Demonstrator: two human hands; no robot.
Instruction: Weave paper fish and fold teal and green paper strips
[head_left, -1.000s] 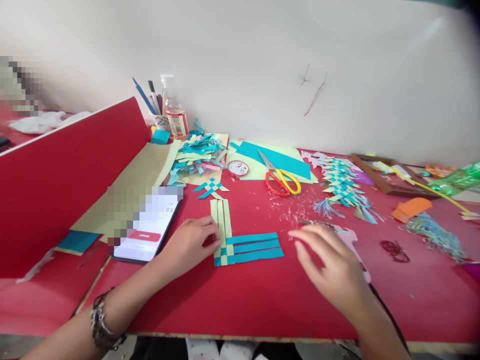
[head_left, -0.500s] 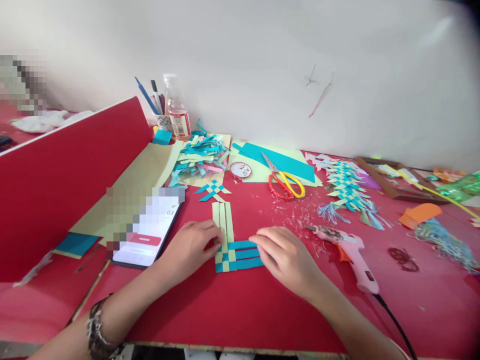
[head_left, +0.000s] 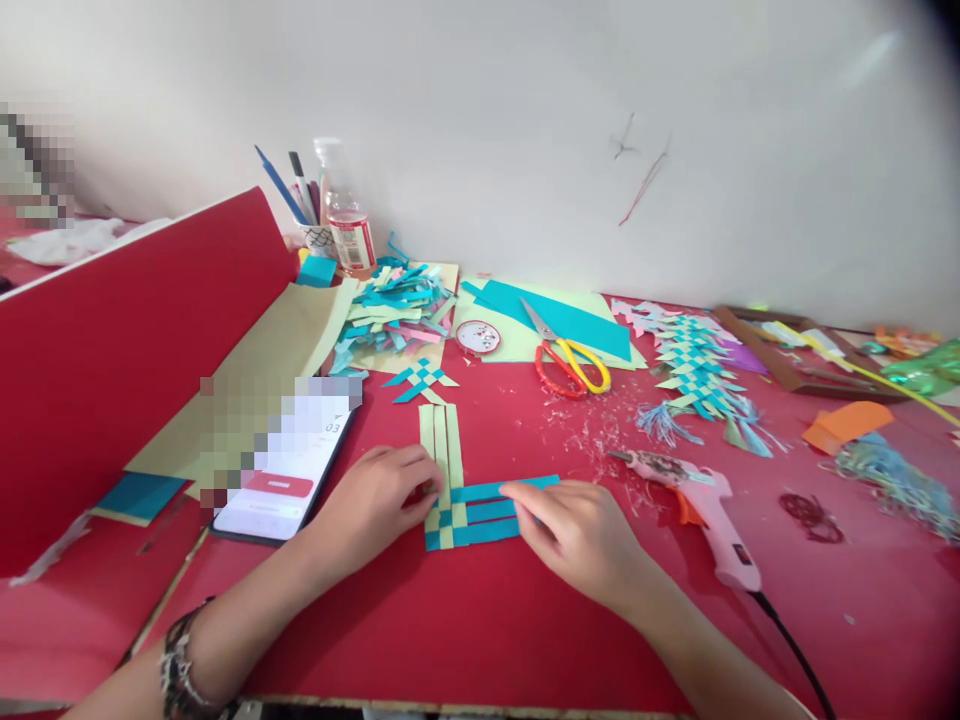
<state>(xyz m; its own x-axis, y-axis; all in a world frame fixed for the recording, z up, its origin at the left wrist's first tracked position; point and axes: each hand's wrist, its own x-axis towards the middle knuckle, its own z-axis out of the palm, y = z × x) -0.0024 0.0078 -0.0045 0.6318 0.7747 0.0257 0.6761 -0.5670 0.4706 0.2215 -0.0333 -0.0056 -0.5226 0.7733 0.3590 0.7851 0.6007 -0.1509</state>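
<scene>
A woven paper piece point(head_left: 459, 492) of pale green upright strips and blue crosswise strips lies on the red table point(head_left: 480, 620). My left hand point(head_left: 371, 503) presses with curled fingers on the left edge of the green strips. Over the blue strips rests my right hand point(head_left: 577, 535), its fingertips pinching them near the weave. A bracelet sits on my left wrist.
A phone point(head_left: 289, 470) lies left of my left hand. A pink glue gun point(head_left: 701, 510) with a black cord lies to the right. Red-and-yellow scissors point(head_left: 566, 360), a heap of cut strips point(head_left: 394, 310), finished weavings point(head_left: 694, 375), a bottle point(head_left: 346, 215) and a red board point(head_left: 127, 350) stand farther back.
My right hand came from the right, past the glue gun, onto the blue strips. My left hand stayed on the green strips.
</scene>
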